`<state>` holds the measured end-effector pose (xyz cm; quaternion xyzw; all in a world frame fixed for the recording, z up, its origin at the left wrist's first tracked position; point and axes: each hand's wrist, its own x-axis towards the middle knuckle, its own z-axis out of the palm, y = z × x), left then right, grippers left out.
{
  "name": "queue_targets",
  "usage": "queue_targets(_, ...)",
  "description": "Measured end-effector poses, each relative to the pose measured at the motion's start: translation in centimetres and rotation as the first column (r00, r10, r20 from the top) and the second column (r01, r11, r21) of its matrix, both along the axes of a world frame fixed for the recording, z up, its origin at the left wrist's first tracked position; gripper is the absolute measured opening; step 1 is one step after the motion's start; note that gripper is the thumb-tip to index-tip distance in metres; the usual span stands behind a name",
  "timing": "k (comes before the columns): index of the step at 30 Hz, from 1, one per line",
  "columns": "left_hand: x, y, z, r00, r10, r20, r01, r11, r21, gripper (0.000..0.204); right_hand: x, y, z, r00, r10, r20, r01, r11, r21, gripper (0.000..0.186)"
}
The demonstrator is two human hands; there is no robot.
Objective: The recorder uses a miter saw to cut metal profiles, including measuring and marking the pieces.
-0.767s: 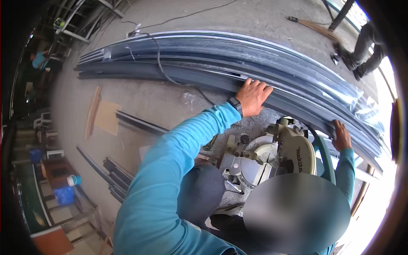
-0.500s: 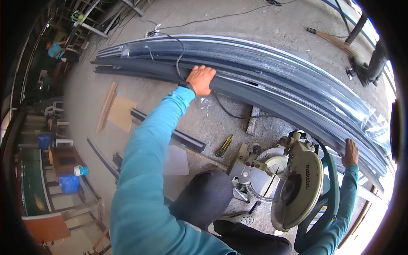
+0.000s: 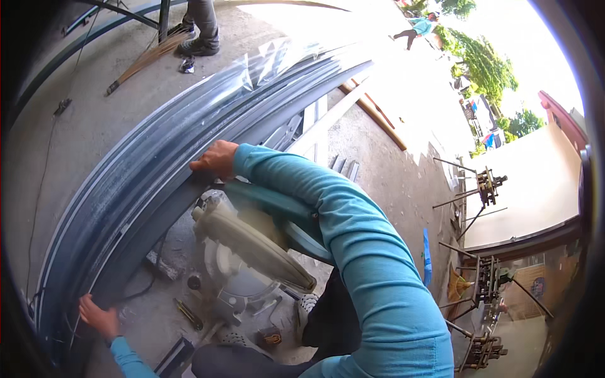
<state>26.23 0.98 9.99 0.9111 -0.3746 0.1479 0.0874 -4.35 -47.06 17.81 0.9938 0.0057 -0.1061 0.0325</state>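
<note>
A bundle of long dark grey metal profiles (image 3: 148, 170) curves through the view from lower left to upper middle, partly under clear plastic film (image 3: 271, 66). My left hand (image 3: 101, 317) grips the near edge of a dark profile at the lower left. Further up the same side, my right hand (image 3: 217, 160) has its fingers curled over the near profiles, its arm reaching across the saw. Between my hands and my knees stands a miter saw (image 3: 246, 236) with a pale blade guard and a green handle (image 3: 271, 200). A yellow-and-black tool (image 3: 188, 314) lies on the floor left of it.
A straw broom (image 3: 142, 62) and a person's legs (image 3: 203, 28) are beyond the bundle. At right stand metal stands (image 3: 488, 280) and a blue strip (image 3: 427, 257). Short profile offcuts (image 3: 345, 167) lie behind my right arm. Another person (image 3: 419, 28) is outdoors at upper right.
My view has swung to the right, bringing in the bright outdoor area and the stands. Both hands stay on the profiles; my left hand now appears at the lower left.
</note>
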Motion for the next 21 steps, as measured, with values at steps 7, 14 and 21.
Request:
queue_targets(7,1.3,1.9,5.4,0.997,0.031,0.074,-0.038,0.994,0.098,0.054,2.4,2.7,1.1,0.994,-0.072,-0.086,0.07,0.997,-0.029,0.066)
queue_targets(14,-2.3,-1.8,5.5,0.998,0.009,0.068,-0.009,1.0,-0.003,0.053,0.9,-0.7,3.6,0.968,-0.222,-0.115,0.217,0.975,-0.056,0.059)
queue_targets(21,-10.5,-13.8,6.7,0.983,-0.145,-0.114,0.15,0.988,0.038,0.047,-3.5,-3.7,2.9,0.865,-0.491,-0.102,0.47,0.866,-0.172,0.063)
